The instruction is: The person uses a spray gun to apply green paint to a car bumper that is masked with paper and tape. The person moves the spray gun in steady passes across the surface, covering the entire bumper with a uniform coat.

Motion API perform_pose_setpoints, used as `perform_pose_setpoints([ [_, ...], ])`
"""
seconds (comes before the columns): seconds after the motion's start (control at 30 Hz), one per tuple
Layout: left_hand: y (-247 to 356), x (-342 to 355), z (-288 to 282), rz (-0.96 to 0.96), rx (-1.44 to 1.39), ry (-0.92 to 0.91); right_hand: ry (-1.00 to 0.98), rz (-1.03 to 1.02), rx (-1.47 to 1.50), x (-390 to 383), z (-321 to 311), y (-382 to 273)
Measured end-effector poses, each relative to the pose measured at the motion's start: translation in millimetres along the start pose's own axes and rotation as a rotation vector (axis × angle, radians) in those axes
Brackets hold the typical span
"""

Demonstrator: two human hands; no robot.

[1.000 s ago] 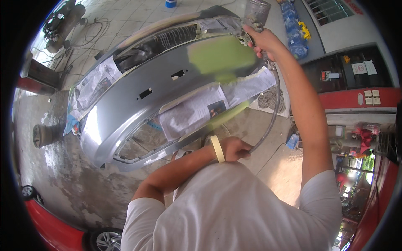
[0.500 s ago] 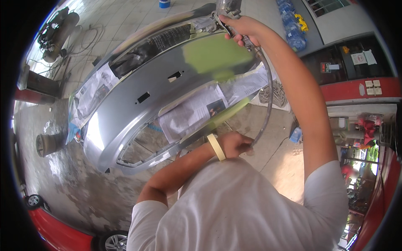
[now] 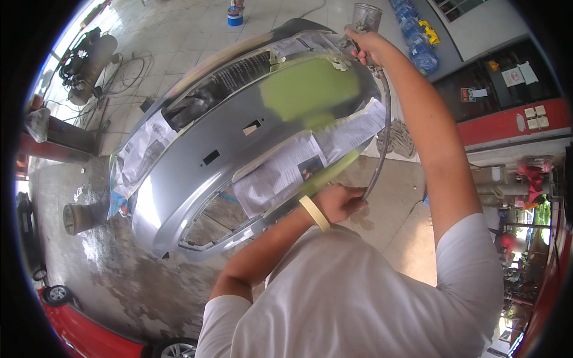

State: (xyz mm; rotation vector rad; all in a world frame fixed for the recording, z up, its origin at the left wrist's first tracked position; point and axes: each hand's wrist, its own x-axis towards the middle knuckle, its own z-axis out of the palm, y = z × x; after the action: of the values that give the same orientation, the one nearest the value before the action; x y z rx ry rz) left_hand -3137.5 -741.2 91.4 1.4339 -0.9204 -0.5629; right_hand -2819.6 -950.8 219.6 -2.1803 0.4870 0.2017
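Note:
My right hand (image 3: 371, 48) is closed round a spray gun with a metal cup (image 3: 366, 18), held beyond the far right end of a car bumper (image 3: 230, 116). An air hose (image 3: 387, 128) hangs from the gun and curves down to my left hand (image 3: 340, 201), whose fingers pinch it. Round my left wrist sits a roll of masking tape (image 3: 314, 213). The bumper is grey, with a yellow-green patch (image 3: 307, 86) towards its right end. Taped newspaper (image 3: 277, 176) covers its lower opening, and more paper and black plastic (image 3: 206, 95) cover the upper edge.
A compressor (image 3: 89, 65) with coiled hoses stands at far left. A grey bucket (image 3: 77, 219) and a red car (image 3: 89, 328) are on the left. Blue water bottles (image 3: 421, 56) line the far right, near a blue can (image 3: 235, 16). Bundled cloth (image 3: 397, 140) lies beyond the hose.
My right hand has moved rightward with the spray gun, away from the bumper's upper edge, and the cup shows more fully. My left hand still grips the hose. The whole view has shifted slightly.

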Motion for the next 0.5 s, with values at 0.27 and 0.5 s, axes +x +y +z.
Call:
perform_pose_setpoints([
  [0.27,1,5,5,-0.037,-0.099,0.009,0.049,-0.008,-0.012,8,-5,3],
  [0.5,-26,19,-9,-0.071,-0.111,-0.061,-0.138,-0.063,0.033,0,35,-20],
])
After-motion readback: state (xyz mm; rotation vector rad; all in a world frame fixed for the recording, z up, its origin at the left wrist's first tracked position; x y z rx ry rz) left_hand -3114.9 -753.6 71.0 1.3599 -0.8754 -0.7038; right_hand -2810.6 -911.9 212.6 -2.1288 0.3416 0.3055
